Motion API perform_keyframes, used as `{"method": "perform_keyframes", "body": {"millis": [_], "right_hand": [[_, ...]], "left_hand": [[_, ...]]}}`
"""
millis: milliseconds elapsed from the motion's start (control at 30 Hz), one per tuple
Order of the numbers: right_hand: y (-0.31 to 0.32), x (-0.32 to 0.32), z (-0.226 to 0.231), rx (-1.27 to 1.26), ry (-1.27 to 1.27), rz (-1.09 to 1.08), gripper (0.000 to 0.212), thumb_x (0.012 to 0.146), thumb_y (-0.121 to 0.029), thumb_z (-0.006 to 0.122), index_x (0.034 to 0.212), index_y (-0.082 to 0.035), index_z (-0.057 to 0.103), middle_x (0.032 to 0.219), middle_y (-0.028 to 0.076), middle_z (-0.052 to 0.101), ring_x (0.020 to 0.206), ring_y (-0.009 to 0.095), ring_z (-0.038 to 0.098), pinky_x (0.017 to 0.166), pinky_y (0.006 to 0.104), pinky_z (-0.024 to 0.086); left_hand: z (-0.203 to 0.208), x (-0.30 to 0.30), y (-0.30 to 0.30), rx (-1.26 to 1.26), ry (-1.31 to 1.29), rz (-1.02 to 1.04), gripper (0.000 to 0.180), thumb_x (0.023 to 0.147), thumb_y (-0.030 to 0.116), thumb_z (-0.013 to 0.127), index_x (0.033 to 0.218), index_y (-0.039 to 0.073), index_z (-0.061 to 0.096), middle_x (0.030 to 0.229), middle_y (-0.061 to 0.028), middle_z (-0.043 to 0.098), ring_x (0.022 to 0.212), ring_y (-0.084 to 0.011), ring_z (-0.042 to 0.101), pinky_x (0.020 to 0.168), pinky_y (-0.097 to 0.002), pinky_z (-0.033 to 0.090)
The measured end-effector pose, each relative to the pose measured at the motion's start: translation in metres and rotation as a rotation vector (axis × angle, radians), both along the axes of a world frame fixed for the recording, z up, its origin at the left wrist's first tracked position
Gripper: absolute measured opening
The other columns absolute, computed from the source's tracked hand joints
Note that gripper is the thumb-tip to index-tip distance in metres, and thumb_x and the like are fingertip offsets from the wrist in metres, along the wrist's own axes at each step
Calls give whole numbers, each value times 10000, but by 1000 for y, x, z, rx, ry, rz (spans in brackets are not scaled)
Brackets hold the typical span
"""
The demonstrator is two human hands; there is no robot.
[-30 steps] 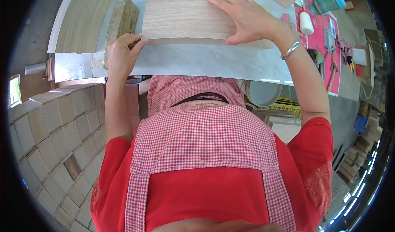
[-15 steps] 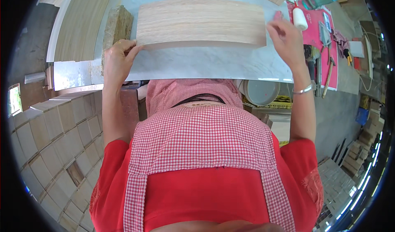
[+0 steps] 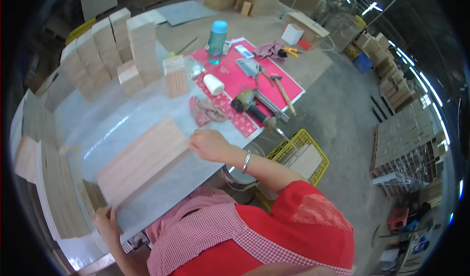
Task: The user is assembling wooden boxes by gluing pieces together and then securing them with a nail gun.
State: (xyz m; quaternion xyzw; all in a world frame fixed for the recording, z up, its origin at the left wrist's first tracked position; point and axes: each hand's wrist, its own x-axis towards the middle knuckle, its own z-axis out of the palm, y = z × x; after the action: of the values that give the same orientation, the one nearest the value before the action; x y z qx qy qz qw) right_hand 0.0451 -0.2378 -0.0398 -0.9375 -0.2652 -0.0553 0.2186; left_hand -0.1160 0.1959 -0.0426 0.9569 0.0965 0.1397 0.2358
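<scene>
A pale rectangular wooden board (image 3: 142, 161) lies aslant on the grey-white tabletop in front of me. At its near left corner, my left hand (image 3: 106, 225) pinches the edge between thumb and fingers. My right hand (image 3: 209, 145), with a silver bangle on the wrist, is closed at the board's right end; its fingertips are partly hidden. Beside the left end stands a rough wood block (image 3: 93, 196). Just beyond my right hand lies a crumpled pink rag (image 3: 205, 110).
A pneumatic nail gun (image 3: 250, 105), a hammer (image 3: 284, 95), a white squeeze bottle (image 3: 213, 84) and a blue water bottle (image 3: 217, 43) occupy the pink sheet. Stacked wooden pieces (image 3: 142, 46) stand at the back; long boards (image 3: 61, 192) lie left. A yellow crate (image 3: 320, 168) sits below right.
My view has swung to the right, so the table appears tilted and more of the workshop shows. My right hand has come in against the board's end; the left stays at its corner.
</scene>
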Motion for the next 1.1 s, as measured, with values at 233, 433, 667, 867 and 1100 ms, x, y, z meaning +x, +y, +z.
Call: {"method": "perform_keyframes", "body": {"millis": [233, 433, 667, 867, 1100], "right_hand": [[-11, 14, -6, 139, 68, 34, 160, 877, -148, 662, 831, 5, 673, 872, 198, 683, 863, 395, 684, 774, 492, 536], [-24, 27, -10, 225, 35, 137, 143, 869, -117, 652, 785, -1, 665, 829, 182, 677, 831, 384, 677, 770, 485, 528], [-26, 31, -19, 219, -83, 203, 139, 879, -108, 669, 786, -7, 646, 790, 158, 646, 771, 365, 668, 704, 470, 526], [-27, 29, -19, 206, -108, 190, 156, 891, -128, 666, 794, -10, 635, 794, 153, 627, 755, 363, 660, 690, 469, 524], [-25, 29, -20, 226, -109, 176, 162, 888, -122, 682, 789, -7, 626, 788, 156, 620, 750, 369, 656, 678, 478, 517]], "left_hand": [[11, 3, -24, 48, 39, 101, 177, 788, 84, 825, 871, -39, 729, 791, -185, 693, 689, -312, 671, 687, -404, 520], [13, 8, -31, -49, 72, 106, 155, 786, 44, 818, 878, -46, 731, 789, -191, 694, 695, -321, 672, 684, -397, 517], [4, 10, -26, -55, 78, 72, 150, 780, 29, 810, 848, -69, 719, 792, -196, 685, 706, -338, 665, 668, -419, 506], [52, 18, -45, 298, 360, 35, 269, 739, 135, 855, 823, -55, 683, 846, -209, 683, 813, -409, 663, 723, -478, 500], [69, 110, -140, 242, -79, -447, 572, 652, 307, 928, 1039, 47, 596, 1491, -260, 484, 1362, -422, 476, 1091, -587, 361]]}}
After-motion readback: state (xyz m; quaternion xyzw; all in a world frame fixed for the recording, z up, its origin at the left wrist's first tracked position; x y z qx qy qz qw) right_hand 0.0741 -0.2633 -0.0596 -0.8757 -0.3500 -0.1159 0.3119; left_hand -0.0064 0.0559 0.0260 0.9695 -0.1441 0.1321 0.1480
